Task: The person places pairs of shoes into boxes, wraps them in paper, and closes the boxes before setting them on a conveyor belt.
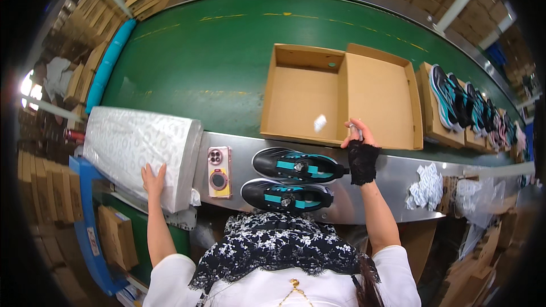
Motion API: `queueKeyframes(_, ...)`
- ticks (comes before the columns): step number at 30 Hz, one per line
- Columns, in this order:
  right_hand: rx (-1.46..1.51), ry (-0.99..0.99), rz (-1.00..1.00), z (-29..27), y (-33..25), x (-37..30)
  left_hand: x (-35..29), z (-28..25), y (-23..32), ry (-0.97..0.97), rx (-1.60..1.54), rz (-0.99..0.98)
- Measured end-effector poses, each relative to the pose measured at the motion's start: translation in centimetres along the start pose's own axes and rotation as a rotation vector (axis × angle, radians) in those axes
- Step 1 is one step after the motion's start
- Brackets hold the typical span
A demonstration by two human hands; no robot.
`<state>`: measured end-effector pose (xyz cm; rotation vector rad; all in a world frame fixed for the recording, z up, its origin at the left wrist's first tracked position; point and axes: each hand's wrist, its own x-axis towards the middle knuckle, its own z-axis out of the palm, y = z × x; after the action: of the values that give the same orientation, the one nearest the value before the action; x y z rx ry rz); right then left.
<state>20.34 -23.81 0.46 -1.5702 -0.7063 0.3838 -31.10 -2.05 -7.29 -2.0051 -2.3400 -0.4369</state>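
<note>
My left hand (153, 181) lies with its fingers spread on a stack of white patterned wrapping paper (142, 148) in clear plastic. My right hand (362, 150), in a black lace fingerless glove, is at the near edge of an open brown shoebox (301, 94). Its fingers are curled together; a pale bit shows between them, too small to make out. A small white packet (320, 123), slightly blurred, appears over the left half of the box. Two black and teal sneakers (296, 166) lie side by side on the metal ledge, between my arms.
A phone in a pink case (219, 172) lies between paper and sneakers. White packets (425, 187) are heaped on the ledge at right. More sneakers (446, 96) stand on boxes along the green conveyor belt (216, 51). A blue frame (94, 233) stands at left.
</note>
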Motion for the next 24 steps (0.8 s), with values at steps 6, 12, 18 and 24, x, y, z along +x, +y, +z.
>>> queueKeyframes(6,-0.315,0.275,-0.136,-3.7,6.7,-3.4,-0.3,1.1,-0.3,0.129,-0.170,0.006)
queueKeyframes(12,-1.336,-0.129,0.007,-8.4,11.5,-8.5,3.0,-2.1,-1.3,0.208,-0.261,0.029)
queueKeyframes(18,-0.901,0.026,-0.310,-7.8,8.5,-7.2,4.8,-18.8,8.9,0.367,-0.684,0.058)
queueKeyframes(24,-0.574,-0.236,-0.525,-1.2,-1.5,-2.7,-0.5,-22.4,26.2,-0.285,-1.436,0.449)
